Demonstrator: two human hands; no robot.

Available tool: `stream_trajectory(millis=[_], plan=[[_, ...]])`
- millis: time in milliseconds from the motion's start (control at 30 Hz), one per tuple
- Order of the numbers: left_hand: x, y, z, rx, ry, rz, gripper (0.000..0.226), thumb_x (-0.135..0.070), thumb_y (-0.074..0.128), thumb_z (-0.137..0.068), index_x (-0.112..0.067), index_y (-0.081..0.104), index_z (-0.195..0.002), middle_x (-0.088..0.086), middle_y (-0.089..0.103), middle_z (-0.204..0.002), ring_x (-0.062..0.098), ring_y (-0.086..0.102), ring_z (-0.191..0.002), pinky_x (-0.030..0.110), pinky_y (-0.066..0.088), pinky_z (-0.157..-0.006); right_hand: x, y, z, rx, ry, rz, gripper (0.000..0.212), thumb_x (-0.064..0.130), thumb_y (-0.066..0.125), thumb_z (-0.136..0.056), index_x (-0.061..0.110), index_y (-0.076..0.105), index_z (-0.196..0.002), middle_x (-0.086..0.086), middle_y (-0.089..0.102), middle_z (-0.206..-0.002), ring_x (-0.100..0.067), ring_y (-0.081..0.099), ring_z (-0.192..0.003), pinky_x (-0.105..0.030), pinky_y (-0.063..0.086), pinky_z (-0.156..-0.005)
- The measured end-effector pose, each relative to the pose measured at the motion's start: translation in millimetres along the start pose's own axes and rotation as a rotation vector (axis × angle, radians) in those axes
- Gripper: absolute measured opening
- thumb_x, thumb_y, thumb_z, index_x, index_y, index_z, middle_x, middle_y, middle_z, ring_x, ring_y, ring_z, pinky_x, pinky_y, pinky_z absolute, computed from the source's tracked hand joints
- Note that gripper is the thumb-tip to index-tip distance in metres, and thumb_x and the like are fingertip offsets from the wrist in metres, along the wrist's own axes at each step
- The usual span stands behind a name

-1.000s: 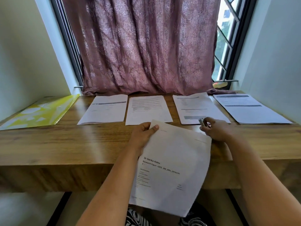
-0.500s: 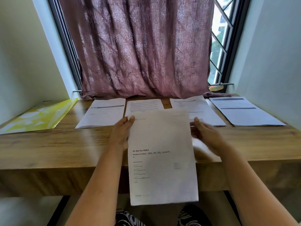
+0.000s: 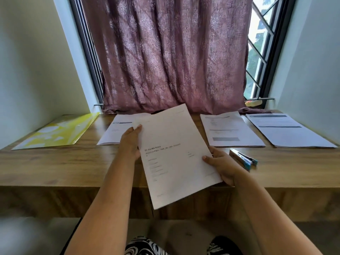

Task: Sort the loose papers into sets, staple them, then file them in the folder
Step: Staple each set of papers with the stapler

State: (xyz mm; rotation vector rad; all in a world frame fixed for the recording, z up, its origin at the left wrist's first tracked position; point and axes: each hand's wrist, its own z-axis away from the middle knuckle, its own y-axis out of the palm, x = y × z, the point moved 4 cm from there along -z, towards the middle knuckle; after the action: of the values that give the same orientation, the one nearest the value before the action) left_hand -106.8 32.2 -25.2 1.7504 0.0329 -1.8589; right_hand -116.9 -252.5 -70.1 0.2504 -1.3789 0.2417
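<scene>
paper set (image 3: 176, 153) – held above the counter (image 3: 55, 166) edge | left hand (image 3: 130, 142) clamped on its upper-left edge, right hand (image 3: 223, 167) on its lower-right edge | light, floppy – best gripped at opposite edges | stapler (image 3: 242, 159) just right of right hand

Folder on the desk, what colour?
Yellow with white patches, the folder; head view, far left.

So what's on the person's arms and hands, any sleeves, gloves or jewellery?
Nothing that shows. Both forearms are bare from the bottom of the picture to the wrists, with no sleeves in view. The left hand and right hand wear no gloves, and no rings, watch or bracelets can be seen. Black-and-white patterned clothing shows at the lap.
</scene>
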Motion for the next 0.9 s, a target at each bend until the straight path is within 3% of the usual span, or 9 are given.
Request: stream_trajectory(millis=[133, 267, 400, 500, 567, 700, 800, 900], plan=[[16, -6, 18, 0.163, -0.053, -0.225, 0.014, -0.016, 0.054, -0.099, -0.016, 0.064, -0.108, 0.012, 0.070, -0.113, 0.029, 0.068, -0.098, 0.053, 0.054, -0.089, 3, 15, -13, -0.076, -0.065, -0.116, 0.021, 0.011, 0.053, -0.097, 0.027, 0.056, -0.111, -0.005, 0.066, -0.115, -0.025, 0.066, -0.102, -0.043, 0.056, -0.083], [28, -28, 36, 0.218, -0.043, -0.344, 0.020, -0.009, 0.055, -0.096, -0.022, 0.059, -0.111, 0.006, 0.068, -0.118, 0.027, 0.064, -0.110, 0.051, 0.052, -0.094, 5, 32, -34, -0.152, -0.108, -0.089, 0.026, 0.014, 0.053, -0.098, 0.028, 0.054, -0.120, -0.001, 0.063, -0.121, -0.025, 0.061, -0.111, -0.050, 0.049, -0.099], [29, -58, 42, 0.192, -0.026, -0.406, 0.030, -0.009, 0.055, -0.097, -0.030, 0.052, -0.117, -0.001, 0.065, -0.118, 0.019, 0.062, -0.106, 0.029, 0.058, -0.069, 10, 59, -50, -0.174, -0.158, 0.050, 0.032, 0.018, 0.052, -0.099, 0.023, 0.048, -0.130, 0.001, 0.059, -0.126, -0.022, 0.058, -0.112, -0.047, 0.048, -0.101], [23, -82, 37, 0.106, 0.020, -0.413, 0.032, -0.009, 0.053, -0.099, -0.036, 0.051, -0.115, -0.001, 0.061, -0.122, 0.023, 0.058, -0.114, 0.039, 0.057, -0.085, 11, 83, -58, -0.114, -0.129, 0.108, 0.038, 0.023, 0.054, -0.098, 0.022, 0.044, -0.135, -0.002, 0.058, -0.128, -0.022, 0.059, -0.110, -0.047, 0.051, -0.097], [17, -101, 34, 0.043, 0.053, -0.402, 0.033, -0.008, 0.051, -0.099, -0.030, 0.050, -0.123, 0.001, 0.060, -0.123, 0.023, 0.057, -0.113, 0.037, 0.058, -0.078, 10, 102, -62, -0.044, -0.090, 0.195, 0.039, 0.026, 0.054, -0.098, 0.021, 0.041, -0.135, -0.002, 0.056, -0.129, -0.024, 0.058, -0.112, -0.046, 0.053, -0.094], [7, -137, 29, -0.005, 0.044, -0.357, 0.037, -0.005, 0.048, -0.100, -0.030, 0.048, -0.128, 0.001, 0.060, -0.122, 0.021, 0.060, -0.108, 0.035, 0.059, -0.075, 6, 140, -60, 0.063, -0.030, 0.337, 0.030, 0.021, 0.052, -0.099, 0.022, 0.041, -0.127, -0.001, 0.051, -0.124, -0.026, 0.063, -0.096, -0.034, 0.061, -0.069], [-5, -164, 25, -0.037, 0.031, -0.351, 0.039, -0.006, 0.047, -0.101, -0.030, 0.046, -0.131, 0.001, 0.060, -0.121, 0.020, 0.060, -0.103, 0.027, 0.058, -0.063, 8, 165, -66, 0.068, -0.104, 0.449, 0.031, 0.022, 0.059, -0.095, 0.021, 0.044, -0.122, 0.001, 0.056, -0.117, -0.023, 0.068, -0.087, -0.033, 0.061, -0.071], [-22, -193, 17, -0.088, 0.027, -0.305, 0.037, -0.006, 0.047, -0.101, -0.029, 0.047, -0.129, 0.003, 0.061, -0.117, 0.023, 0.063, -0.098, 0.027, 0.058, -0.057, 12, 190, -83, 0.026, -0.161, 0.405, 0.026, 0.024, 0.065, -0.091, 0.019, 0.053, -0.114, -0.002, 0.061, -0.113, -0.019, 0.069, -0.084, -0.025, 0.060, -0.068]])
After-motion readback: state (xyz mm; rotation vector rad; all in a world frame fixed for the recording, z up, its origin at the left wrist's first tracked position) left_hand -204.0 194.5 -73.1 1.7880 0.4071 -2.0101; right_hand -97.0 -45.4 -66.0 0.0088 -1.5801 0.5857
